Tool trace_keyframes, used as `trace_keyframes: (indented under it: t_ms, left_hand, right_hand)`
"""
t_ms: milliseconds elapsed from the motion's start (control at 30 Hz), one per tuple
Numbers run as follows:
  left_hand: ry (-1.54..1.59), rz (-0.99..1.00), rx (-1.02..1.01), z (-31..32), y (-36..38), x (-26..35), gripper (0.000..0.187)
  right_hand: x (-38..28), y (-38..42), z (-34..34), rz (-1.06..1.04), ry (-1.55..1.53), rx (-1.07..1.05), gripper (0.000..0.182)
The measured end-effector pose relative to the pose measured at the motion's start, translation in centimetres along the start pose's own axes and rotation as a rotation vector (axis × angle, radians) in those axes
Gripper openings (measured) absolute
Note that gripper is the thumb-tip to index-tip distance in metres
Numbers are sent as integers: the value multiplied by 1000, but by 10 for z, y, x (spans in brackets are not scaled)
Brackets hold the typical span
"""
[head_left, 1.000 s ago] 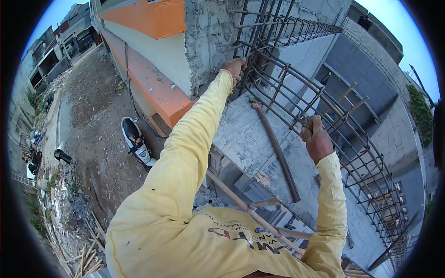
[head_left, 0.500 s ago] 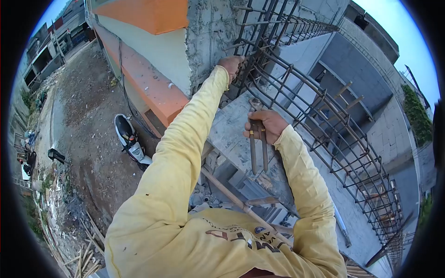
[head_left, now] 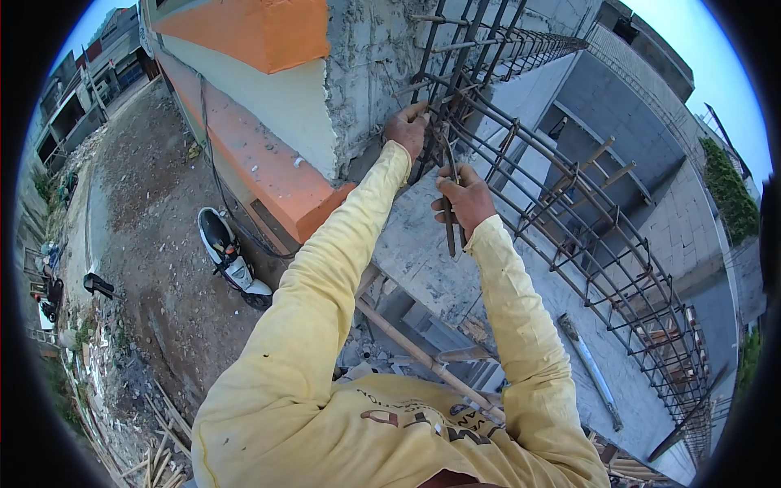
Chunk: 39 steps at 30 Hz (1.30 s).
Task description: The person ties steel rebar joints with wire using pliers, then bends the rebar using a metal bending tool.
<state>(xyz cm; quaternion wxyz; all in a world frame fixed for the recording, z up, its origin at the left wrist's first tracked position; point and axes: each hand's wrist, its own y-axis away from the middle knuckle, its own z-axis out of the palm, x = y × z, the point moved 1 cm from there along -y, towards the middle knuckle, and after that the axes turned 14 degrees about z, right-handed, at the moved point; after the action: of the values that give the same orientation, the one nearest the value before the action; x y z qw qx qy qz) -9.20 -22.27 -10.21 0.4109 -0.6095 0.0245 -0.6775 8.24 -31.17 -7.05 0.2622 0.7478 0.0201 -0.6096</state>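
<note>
My right hand [head_left: 469,199] is closed around the handles of a pair of long-handled pincers [head_left: 451,233]. Their jaws reach up to the joint where the upright rebar [head_left: 461,61] meets the long horizontal rebar cage [head_left: 586,191]. At the left side of that joint, my left hand [head_left: 407,130] has its fingers pinched together against the bars. What those fingertips hold is too small to make out. Below both hands lies a grey concrete slab [head_left: 423,252].
An orange ledge [head_left: 268,175] and rough concrete wall [head_left: 370,69] stand to the left. A pole [head_left: 423,354] crosses below the slab. A metal tube-like bar [head_left: 594,374] lies on the right. Far below, a scooter [head_left: 232,256] stands on dirt ground.
My right hand has raised the pincers, bringing their jaws up to the rebar joint beside my left hand. My left hand has shifted slightly down and stays at the bars.
</note>
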Motion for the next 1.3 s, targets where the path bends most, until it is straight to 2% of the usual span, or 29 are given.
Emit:
trace_keyframes:
  t_ms: [133, 200, 267, 400, 567, 667, 767, 867, 933, 967, 1000, 1067, 1133, 1167, 1200, 1267, 1300]
  left_hand:
    - [-53, -30, -44, -2, -3, 2, 37]
    - [-56, -53, -65, -5, -7, 4, 37]
    - [-8, -82, -78, -9, -10, 0, 37]
    - [-77, -75, -124, -13, -17, 1, 34]
    - [-125, -68, -187, -16, -24, -7, 33]
    - [-132, -47, -160, -12, -15, 17, 33]
    - [-114, -159, -209, -16, -10, 38, 36]
    - [-31, -269, -272, -24, -10, 37, 40]
    - [51, -220, -312, -26, -20, 3, 37]
    - [109, -295, -366, -28, -21, 2, 35]
    - [162, -373, -419, -30, -22, 2, 34]
    - [312, -724, -585, -29, -20, 42, 31]
    - [316, -820, -545, -18, -21, 47, 29]
    - [316, -862, -525, -11, -24, 49, 28]
    - [327, -789, -552, -6, -23, 47, 26]
    - [73, -672, -624, -6, -25, 43, 25]
    - [-54, -613, -656, -6, -26, 42, 25]
  right_hand:
    - [-25, -20, 14, -11, 229, 187, 25]
    - [-16, -60, 15, -210, 359, 328, 31]
    - [-23, -60, 21, -397, 520, 476, 40]
    - [-26, -77, 29, -376, 562, 540, 43]
    - [-39, -50, 36, -276, 707, 630, 46]
    - [-40, -52, 32, -227, 730, 603, 53]
    - [-41, -54, 35, -188, 649, 611, 47]
    - [-37, -56, 39, -239, 636, 737, 36]
    - [-27, -90, 27, -217, 517, 480, 34]
    - [-21, -101, 23, -200, 455, 350, 34]
    - [-40, -65, 26, -68, 213, 107, 29]
    - [-28, -84, 23, -10, -233, -310, 23]
    - [-19, -93, 22, 40, -567, -646, 15]
    - [-13, -97, 23, 29, -637, -663, 15]
    - [-12, -89, 27, 16, -707, -678, 14]
    - [-1, -92, 25, -55, -759, -784, 15]
    - [2, -86, 25, -22, -751, -719, 18]
